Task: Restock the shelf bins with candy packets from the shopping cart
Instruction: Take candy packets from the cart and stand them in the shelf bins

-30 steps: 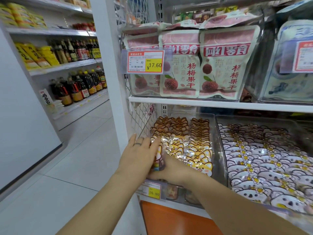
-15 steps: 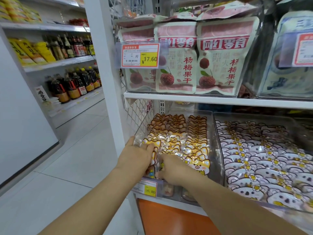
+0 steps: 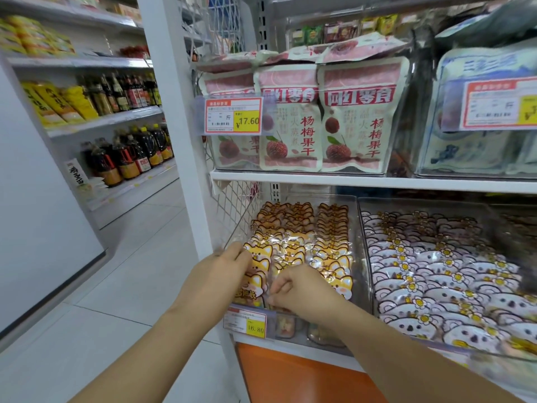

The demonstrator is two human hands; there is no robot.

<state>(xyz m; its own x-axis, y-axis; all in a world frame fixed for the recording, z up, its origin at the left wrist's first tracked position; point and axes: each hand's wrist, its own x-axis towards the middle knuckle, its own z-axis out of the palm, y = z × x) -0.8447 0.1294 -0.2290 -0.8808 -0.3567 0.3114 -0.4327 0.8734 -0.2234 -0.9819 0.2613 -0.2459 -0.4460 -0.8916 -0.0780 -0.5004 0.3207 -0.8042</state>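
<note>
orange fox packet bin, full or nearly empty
Full. Rows of orange fox packets fill the clear bin from back to front, and both hands, left hand and right hand, work its front row.

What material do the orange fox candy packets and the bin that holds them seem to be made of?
Fox packets: likely thin glossy plastic film; their clear edges glint and crinkle under the light. Bin: apparently rigid clear plastic, perhaps acrylic; packets show through its straight, smooth wall.
</note>
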